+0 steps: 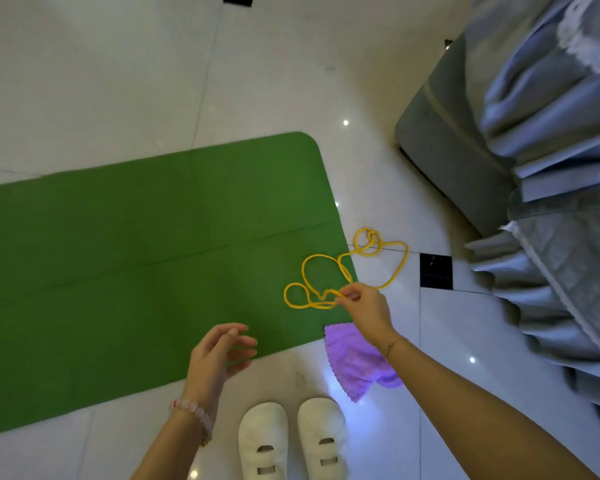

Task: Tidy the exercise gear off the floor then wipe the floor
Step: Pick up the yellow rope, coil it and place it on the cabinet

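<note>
Feet in white slippers [291, 441] stand on white tiled floor [84, 81] at near long edge of flat green exercise mat [136, 254]. Left hand [219, 355] hovers over that edge, fingers [239, 341] spread, holding nothing, likely ready to gather slack. Purple fluffy cloth [347, 375] lies at mat's near right corner, probably parked for wiping. Right hand [366, 311] pinches thin yellow rope [345, 271], looped across mat's right end and onto floor. Open tile beyond mat; grey-skirted bed [551, 168] crowds the right.
</note>
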`<move>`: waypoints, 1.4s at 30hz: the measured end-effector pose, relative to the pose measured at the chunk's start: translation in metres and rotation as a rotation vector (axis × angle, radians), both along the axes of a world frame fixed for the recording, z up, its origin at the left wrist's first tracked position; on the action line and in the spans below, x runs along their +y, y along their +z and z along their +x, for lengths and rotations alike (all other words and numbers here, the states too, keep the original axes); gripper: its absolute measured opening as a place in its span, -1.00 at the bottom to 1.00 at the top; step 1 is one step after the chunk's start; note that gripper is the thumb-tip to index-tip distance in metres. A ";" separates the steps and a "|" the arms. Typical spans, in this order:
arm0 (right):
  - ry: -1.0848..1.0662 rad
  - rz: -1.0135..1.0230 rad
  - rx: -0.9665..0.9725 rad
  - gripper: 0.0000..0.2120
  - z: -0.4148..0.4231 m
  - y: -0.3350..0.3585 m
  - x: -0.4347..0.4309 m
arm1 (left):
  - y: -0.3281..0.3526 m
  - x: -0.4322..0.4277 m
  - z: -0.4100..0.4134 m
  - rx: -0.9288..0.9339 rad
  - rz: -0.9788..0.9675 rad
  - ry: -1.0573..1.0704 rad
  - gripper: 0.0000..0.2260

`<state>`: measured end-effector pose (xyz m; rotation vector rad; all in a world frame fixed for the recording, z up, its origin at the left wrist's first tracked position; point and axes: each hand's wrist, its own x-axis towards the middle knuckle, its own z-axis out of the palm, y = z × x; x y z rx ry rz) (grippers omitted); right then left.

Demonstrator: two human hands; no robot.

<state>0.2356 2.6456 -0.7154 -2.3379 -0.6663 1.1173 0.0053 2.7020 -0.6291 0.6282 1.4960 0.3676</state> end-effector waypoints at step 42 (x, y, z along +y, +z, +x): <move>-0.128 0.788 0.164 -0.90 0.028 0.679 -0.053 | 0.528 -0.034 0.032 -0.429 0.430 -0.287 -0.90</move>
